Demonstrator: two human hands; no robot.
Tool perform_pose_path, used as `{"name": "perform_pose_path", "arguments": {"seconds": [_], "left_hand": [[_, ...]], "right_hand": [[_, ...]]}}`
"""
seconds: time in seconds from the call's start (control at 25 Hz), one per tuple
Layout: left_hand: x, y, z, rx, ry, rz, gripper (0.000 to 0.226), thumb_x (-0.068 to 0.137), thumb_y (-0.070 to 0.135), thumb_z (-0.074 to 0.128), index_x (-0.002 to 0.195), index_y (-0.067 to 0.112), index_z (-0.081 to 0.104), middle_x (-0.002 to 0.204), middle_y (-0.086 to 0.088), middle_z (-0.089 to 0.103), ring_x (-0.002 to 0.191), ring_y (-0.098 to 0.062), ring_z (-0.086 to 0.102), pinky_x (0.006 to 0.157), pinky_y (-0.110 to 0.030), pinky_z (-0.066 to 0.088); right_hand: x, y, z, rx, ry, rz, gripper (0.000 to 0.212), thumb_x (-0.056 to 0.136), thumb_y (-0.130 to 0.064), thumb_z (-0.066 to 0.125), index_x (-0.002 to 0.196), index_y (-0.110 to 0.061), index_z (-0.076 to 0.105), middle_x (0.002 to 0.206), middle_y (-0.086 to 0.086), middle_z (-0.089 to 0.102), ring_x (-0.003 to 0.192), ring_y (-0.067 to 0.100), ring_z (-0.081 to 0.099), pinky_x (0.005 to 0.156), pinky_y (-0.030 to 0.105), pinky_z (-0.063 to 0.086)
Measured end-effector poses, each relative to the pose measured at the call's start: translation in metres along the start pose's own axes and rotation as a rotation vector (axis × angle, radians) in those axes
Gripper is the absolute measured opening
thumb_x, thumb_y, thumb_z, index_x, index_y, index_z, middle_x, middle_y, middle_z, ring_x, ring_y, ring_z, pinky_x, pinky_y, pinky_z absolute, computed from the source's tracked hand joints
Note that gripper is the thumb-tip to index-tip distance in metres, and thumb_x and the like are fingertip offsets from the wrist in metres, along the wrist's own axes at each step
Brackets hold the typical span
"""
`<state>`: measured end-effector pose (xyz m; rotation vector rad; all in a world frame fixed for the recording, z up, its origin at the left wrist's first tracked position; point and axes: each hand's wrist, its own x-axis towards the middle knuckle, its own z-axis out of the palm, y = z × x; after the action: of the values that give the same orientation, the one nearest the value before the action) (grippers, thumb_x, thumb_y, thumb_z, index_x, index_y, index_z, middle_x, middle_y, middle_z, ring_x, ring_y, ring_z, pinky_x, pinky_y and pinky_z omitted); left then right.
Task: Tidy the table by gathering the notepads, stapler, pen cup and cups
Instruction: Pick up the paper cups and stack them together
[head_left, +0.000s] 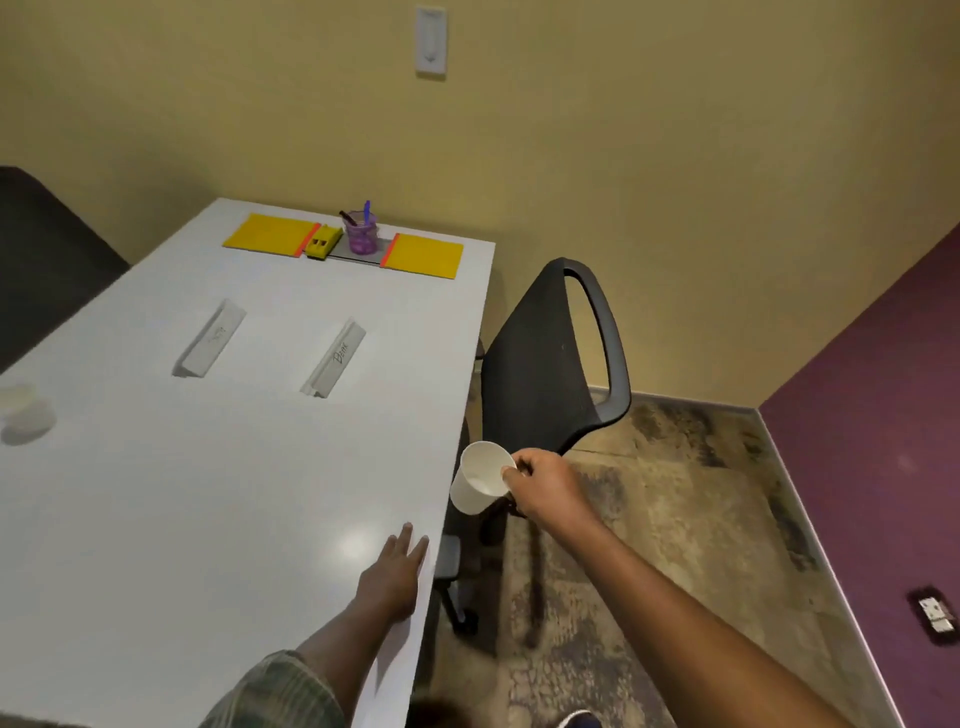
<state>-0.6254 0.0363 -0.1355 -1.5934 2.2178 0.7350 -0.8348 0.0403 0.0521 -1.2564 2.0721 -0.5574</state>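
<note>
My right hand (545, 483) grips a white paper cup (480, 483) by its rim, tilted, just off the right edge of the white table (208, 519). My left hand (395, 577) lies flat on the table near that edge, fingers spread. A second white cup (23, 413) stands at the table's left edge. At the far end lie two yellow notepads (270, 235) (426, 255) with orange spines. Between them sit a yellow stapler (323, 243) and a purple pen cup (361, 234) holding pens.
Two white name placards (210, 338) (335, 358) stand mid-table. A black mesh office chair (550, 358) stands close to the table's right side, just behind the held cup. Another dark chair (47, 249) is at the left. Patterned carpet (675, 519) lies to the right.
</note>
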Motion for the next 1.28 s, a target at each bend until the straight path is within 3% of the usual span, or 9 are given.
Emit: {"name": "perform_pose_path", "arguments": {"seconds": [0.28,0.48,0.6,0.76,0.84,1.0,1.12,1.28], "left_hand": [[0.019,0.016,-0.006,-0.053,0.033,-0.217,0.08,0.099,0.006,0.046,0.16,0.034,0.002,0.168,0.008,-0.014,0.156,-0.028,0.0,0.11,-0.049,0.041],[0.04,0.008,-0.015,-0.07,-0.06,-0.327,0.124,0.079,0.012,0.082,0.158,0.037,-0.011,0.163,0.01,-0.031,0.153,-0.04,-0.014,0.112,-0.064,0.029],[0.067,-0.01,-0.041,-0.107,-0.072,-0.325,0.132,0.073,0.023,0.089,0.157,0.039,-0.012,0.162,0.011,-0.032,0.151,-0.044,-0.019,0.113,-0.071,0.022],[0.101,-0.036,-0.077,-0.165,-0.083,-0.356,0.119,0.08,0.028,0.081,0.157,0.04,-0.009,0.164,0.017,-0.025,0.153,-0.041,-0.013,0.109,-0.065,0.034],[0.113,-0.041,-0.088,-0.166,-0.081,-0.391,0.123,0.078,0.031,0.083,0.157,0.041,-0.011,0.163,0.018,-0.027,0.153,-0.042,-0.013,0.107,-0.063,0.037],[0.129,-0.045,-0.098,-0.156,-0.113,-0.432,0.139,0.069,0.034,0.089,0.153,0.045,-0.02,0.158,0.016,-0.038,0.15,-0.048,-0.019,0.106,-0.069,0.033],[0.133,-0.047,-0.096,-0.168,-0.118,-0.431,0.14,0.068,0.033,0.09,0.152,0.047,-0.022,0.156,0.015,-0.042,0.149,-0.048,-0.021,0.106,-0.073,0.029],[0.135,-0.045,-0.097,-0.198,-0.145,-0.457,0.141,0.069,0.029,0.09,0.151,0.047,-0.023,0.152,0.017,-0.047,0.148,-0.048,-0.024,0.108,-0.076,0.025]], "right_hand": [[0.102,-0.033,-0.023,-0.031,-0.1,-0.174,0.008,0.088,-0.033,0.057,0.085,-0.029,0.063,0.082,-0.003,0.07,0.073,0.018,0.069,0.062,0.034,0.06],[0.161,-0.055,-0.008,-0.046,-0.174,-0.163,0.012,0.084,-0.034,0.054,0.083,-0.024,0.06,0.084,0.0,0.07,0.077,0.022,0.068,0.065,0.036,0.057],[0.201,-0.066,0.008,-0.062,-0.176,-0.132,0.013,0.084,-0.034,0.053,0.082,-0.023,0.06,0.082,0.0,0.07,0.078,0.023,0.069,0.07,0.04,0.058],[0.252,-0.075,0.025,-0.114,-0.185,-0.078,0.013,0.086,-0.026,0.052,0.088,-0.024,0.065,0.076,-0.002,0.072,0.071,0.02,0.069,0.066,0.037,0.061],[0.275,-0.076,0.032,-0.175,-0.188,-0.059,0.015,0.084,-0.024,0.052,0.087,-0.023,0.066,0.077,-0.001,0.072,0.073,0.021,0.069,0.068,0.038,0.062],[0.331,-0.083,0.045,-0.282,-0.198,-0.093,0.017,0.082,-0.023,0.051,0.085,-0.02,0.068,0.083,0.002,0.072,0.078,0.023,0.069,0.072,0.038,0.06],[0.379,-0.093,0.056,-0.32,-0.212,-0.144,0.017,0.084,-0.022,0.052,0.086,-0.016,0.067,0.083,0.005,0.072,0.078,0.025,0.068,0.069,0.037,0.057],[0.441,-0.104,0.072,-0.326,-0.279,-0.205,0.019,0.085,-0.021,0.051,0.094,-0.013,0.066,0.088,0.007,0.073,0.084,0.028,0.069,0.076,0.042,0.059]]}}
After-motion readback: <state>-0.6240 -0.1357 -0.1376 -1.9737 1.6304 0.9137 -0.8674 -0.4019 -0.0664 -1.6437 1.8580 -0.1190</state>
